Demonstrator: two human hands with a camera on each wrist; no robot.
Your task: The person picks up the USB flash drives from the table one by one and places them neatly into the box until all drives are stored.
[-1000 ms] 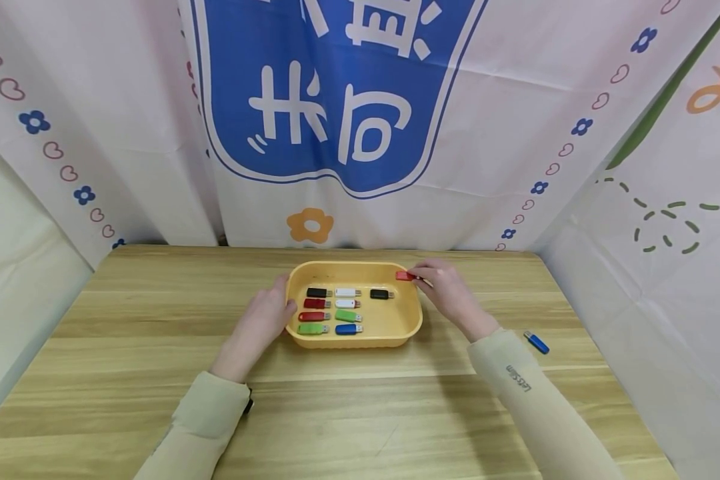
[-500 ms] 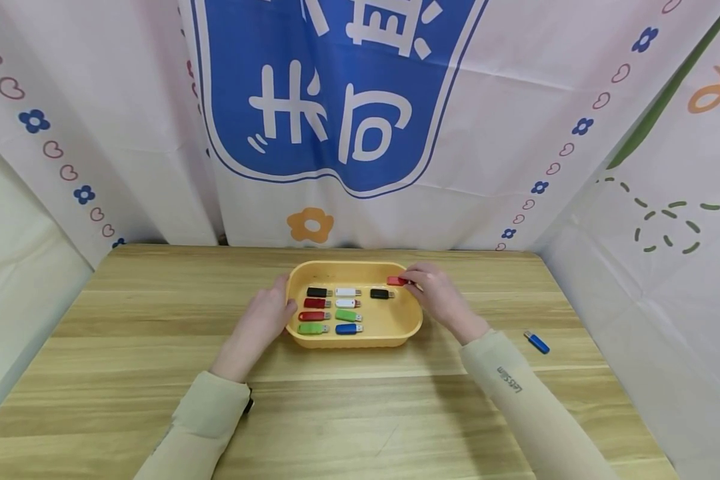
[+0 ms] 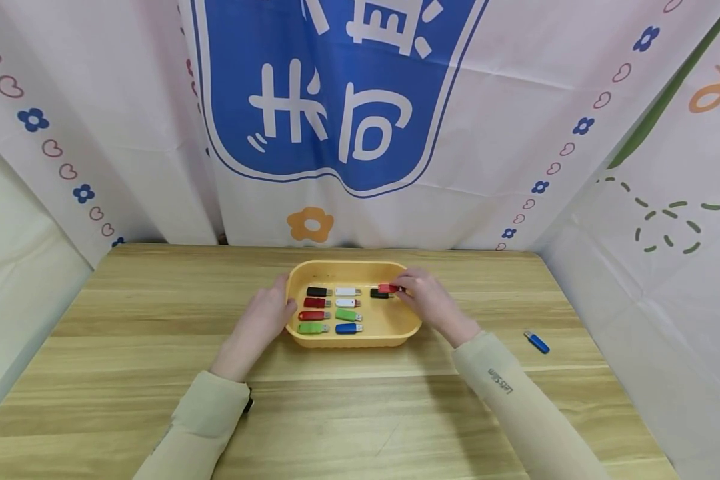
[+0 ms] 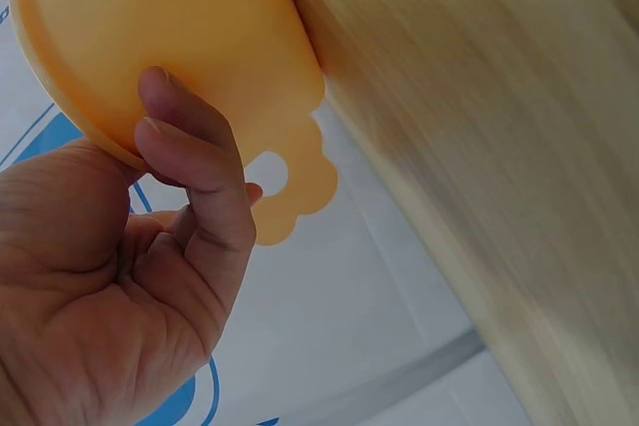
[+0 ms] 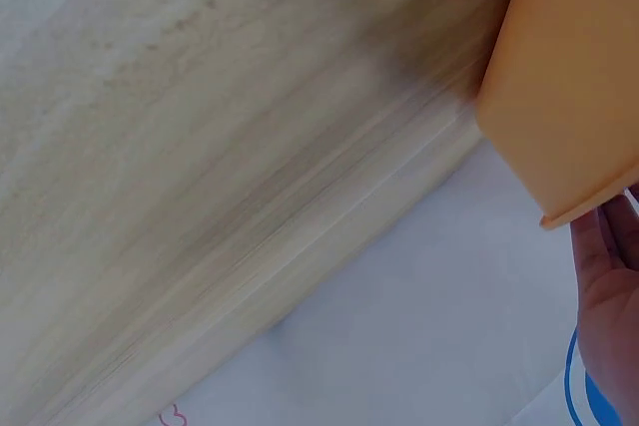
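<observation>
A yellow plastic basin (image 3: 360, 343) stands on the table. My left hand (image 3: 260, 325) grips its left rim, thumb over the edge; in the left wrist view the fingers (image 4: 205, 162) curl against the outer wall. Over the basin's right half, my right hand (image 3: 433, 303) pinches a red USB stick (image 3: 387, 288) in its fingertips. Just below, partly covered by it, lies a black USB stick (image 3: 379, 294). The right wrist view shows part of the right hand (image 5: 609, 306) by the rim; the red stick is hidden there.
Two columns of USB sticks fill the basin's left half, among them a white one (image 3: 345, 292) and a blue one (image 3: 346, 329). Another blue USB stick (image 3: 537, 342) lies on the wooden table (image 3: 360, 413) to the right. A printed curtain (image 3: 492, 153) hangs behind.
My right hand has moved left and slightly nearer, carrying the red USB stick from the basin's right rim to above the black one. The left hand has stayed in place.
</observation>
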